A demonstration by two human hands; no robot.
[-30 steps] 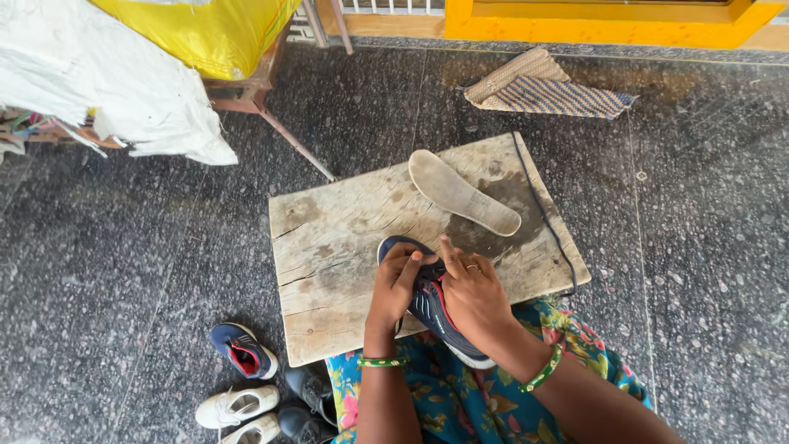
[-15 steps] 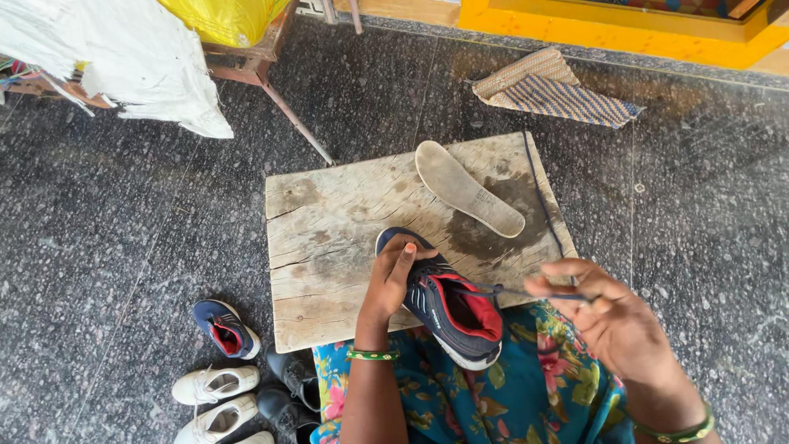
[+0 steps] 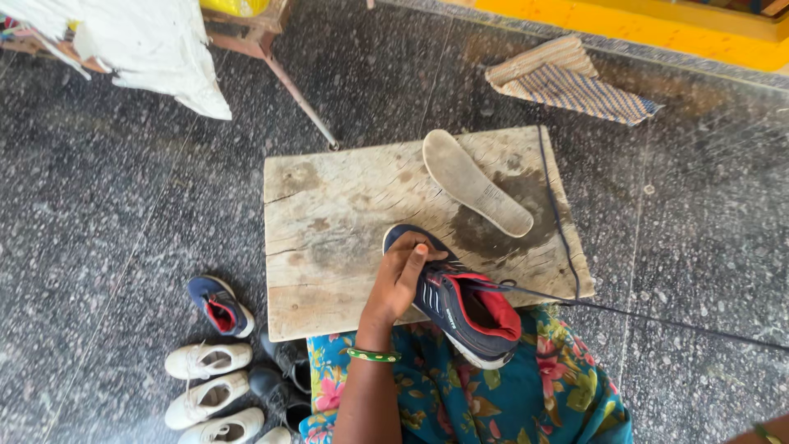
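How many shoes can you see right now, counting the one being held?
7, perhaps more: the navy-and-red sneaker under the left hand on the wooden board; its mate on the floor; three white shoes; two black shoes. Another pale one may be cut off at the bottom edge.

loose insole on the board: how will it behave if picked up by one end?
The insole looks thin and flat, so it would probably droop rather than stay stiff. Likely light for its size; it lies on the wooden board with no visible bulk. One end lies over a dark, possibly damp patch, so it might cling slightly.
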